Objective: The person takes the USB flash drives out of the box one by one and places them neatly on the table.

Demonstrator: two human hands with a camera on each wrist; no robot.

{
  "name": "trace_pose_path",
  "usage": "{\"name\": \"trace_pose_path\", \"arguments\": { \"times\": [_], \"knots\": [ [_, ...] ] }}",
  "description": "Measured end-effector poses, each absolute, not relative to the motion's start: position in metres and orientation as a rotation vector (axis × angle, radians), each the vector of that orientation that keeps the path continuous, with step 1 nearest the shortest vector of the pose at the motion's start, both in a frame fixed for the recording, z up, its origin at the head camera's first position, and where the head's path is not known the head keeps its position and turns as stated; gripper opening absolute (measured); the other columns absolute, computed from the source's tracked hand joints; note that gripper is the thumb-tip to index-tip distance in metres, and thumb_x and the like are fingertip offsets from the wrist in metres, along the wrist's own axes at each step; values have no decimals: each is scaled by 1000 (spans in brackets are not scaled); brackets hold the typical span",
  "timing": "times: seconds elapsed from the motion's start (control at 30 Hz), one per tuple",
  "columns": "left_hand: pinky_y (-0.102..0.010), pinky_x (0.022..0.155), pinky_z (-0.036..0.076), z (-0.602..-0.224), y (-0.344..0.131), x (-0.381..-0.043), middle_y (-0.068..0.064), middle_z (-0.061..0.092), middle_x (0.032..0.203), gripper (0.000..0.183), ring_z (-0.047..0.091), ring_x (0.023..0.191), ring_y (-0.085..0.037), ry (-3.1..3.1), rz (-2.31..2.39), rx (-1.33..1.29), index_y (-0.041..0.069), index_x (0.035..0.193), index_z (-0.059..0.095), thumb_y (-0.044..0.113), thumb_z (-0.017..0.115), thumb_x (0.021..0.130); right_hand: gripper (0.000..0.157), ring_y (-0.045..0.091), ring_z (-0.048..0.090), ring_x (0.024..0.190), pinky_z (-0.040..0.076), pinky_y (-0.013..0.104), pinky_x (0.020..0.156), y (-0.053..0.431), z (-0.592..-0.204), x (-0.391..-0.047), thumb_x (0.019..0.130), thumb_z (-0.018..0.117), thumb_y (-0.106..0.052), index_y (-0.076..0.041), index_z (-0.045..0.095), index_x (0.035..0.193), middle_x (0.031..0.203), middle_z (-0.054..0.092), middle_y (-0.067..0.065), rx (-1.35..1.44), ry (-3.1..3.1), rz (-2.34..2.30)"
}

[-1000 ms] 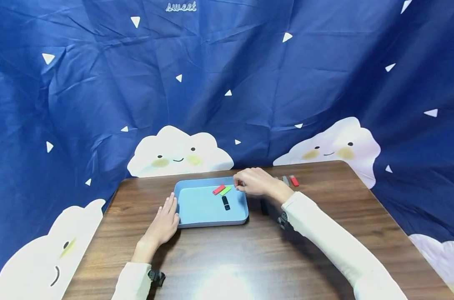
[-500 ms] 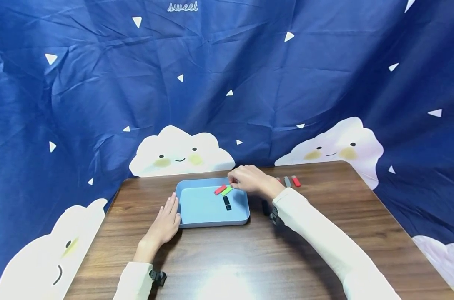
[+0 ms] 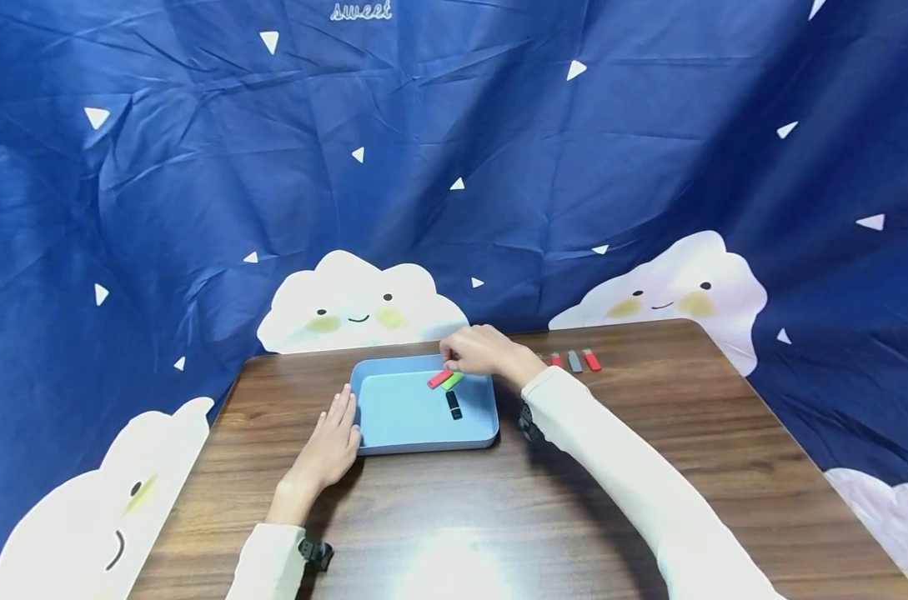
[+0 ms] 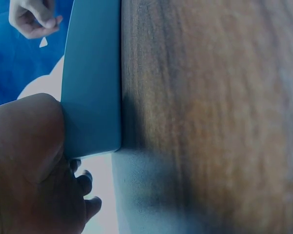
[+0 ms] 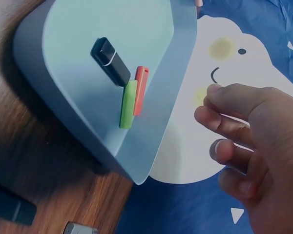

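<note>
At centre frame, my straight-fingered left hand (image 3: 332, 443) likely steadies the blue tray (image 3: 393, 417); my right hand (image 3: 479, 350), loosely curled and empty, hovers by the red stick (image 3: 439, 379).

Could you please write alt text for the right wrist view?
The right hand, nothing visible in its grip, is at right; at upper left, a blue tray holds a black stick, a green stick and a red stick. A dark stick lies on the table at lower left.
</note>
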State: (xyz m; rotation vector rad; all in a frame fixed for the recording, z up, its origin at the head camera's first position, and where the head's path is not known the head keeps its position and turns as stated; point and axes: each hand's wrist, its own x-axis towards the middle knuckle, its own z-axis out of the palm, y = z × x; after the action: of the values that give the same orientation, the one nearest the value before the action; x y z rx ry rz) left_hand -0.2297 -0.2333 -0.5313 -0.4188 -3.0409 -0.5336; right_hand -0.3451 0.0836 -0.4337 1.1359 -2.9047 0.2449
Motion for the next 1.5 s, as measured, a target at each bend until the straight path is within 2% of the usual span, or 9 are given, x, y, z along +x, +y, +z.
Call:
{"name": "trace_pose_path", "arguments": {
  "times": [0.17,0.37,0.87,1.13,1.37,1.5],
  "knots": [
    [-67,130,21,-532,-235,-230,-25,14,177,61,19,163,-46,-3041,-536,-414,-12,164,24,16,40,111,10,13,62,82,58,41,76,73,-434,-348,100,73,-28,-20,78,99,94,74,-4,1133,-2915,238],
    [-67,131,21,-533,-235,-232,-25,13,177,62,18,164,-46,-3046,-535,-416,-12,164,23,17,38,112,12,14,62,85,56,38,77,67,-437,-355,101,72,-31,-20,79,100,97,73,-4,1098,-2969,203],
    [-67,130,21,-538,-235,-233,-25,13,177,62,18,163,-47,-3051,-523,-419,-12,164,23,18,39,112,15,18,62,82,57,39,79,53,-454,-359,103,71,-31,-18,79,102,98,75,-1,993,-3068,123],
    [-68,130,22,-534,-234,-232,-26,15,177,61,20,163,-48,-3032,-544,-429,-13,163,25,16,40,111,18,15,60,81,57,36,75,43,-464,-361,102,71,-34,-20,78,95,91,73,-4,924,-3066,38],
    [-68,130,22,-533,-234,-231,-26,15,177,61,20,163,-47,-3038,-527,-418,-12,164,24,17,39,111,30,17,55,76,53,36,73,35,-471,-361,103,71,-40,-19,69,81,80,62,-3,823,-3127,-30],
    [-68,130,22,-532,-234,-231,-25,15,177,62,20,163,-47,-3044,-532,-417,-12,164,24,17,39,111,36,17,57,76,57,38,77,31,-476,-360,101,70,-50,-17,71,88,83,65,-1,807,-3149,-128]
  ]
}}
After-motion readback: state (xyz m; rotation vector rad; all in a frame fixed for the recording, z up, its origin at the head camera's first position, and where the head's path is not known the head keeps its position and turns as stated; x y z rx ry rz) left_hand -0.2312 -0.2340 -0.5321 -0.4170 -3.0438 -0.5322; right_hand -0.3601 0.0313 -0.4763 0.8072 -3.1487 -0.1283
